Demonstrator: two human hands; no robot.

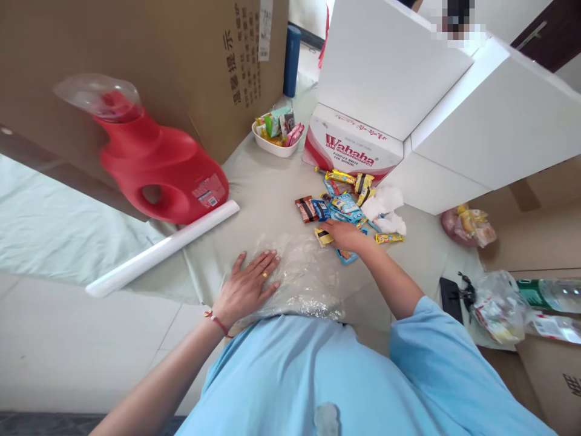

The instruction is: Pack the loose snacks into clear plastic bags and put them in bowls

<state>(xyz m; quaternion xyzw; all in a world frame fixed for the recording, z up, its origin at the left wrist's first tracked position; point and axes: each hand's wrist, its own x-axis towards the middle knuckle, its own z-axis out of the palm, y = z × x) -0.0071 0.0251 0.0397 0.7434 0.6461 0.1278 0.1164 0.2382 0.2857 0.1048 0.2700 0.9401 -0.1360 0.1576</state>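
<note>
My left hand [249, 283] lies palm down with its fingers stretched out, pressing on a sheet of clear plastic [313, 275] spread along the near edge of the covered table. My right hand [344, 235] reaches to the front of a heap of small wrapped snacks [345, 206]. Its fingertips are closed on a small yellow snack packet [324, 237] with a dark band. A blue packet [347, 254] shows partly from under that hand. Brown and dark blue packets [313, 209] lie just beyond the fingers.
At the left stand a red detergent bottle [158, 163] and a white roll [163, 248]. Behind are a white bowl of snacks [276, 145], a Wahaha carton [351, 145] and white panels [385, 66]. Crumpled white tissue [385, 209] borders the heap. Bags and bottles [551, 295] are at right.
</note>
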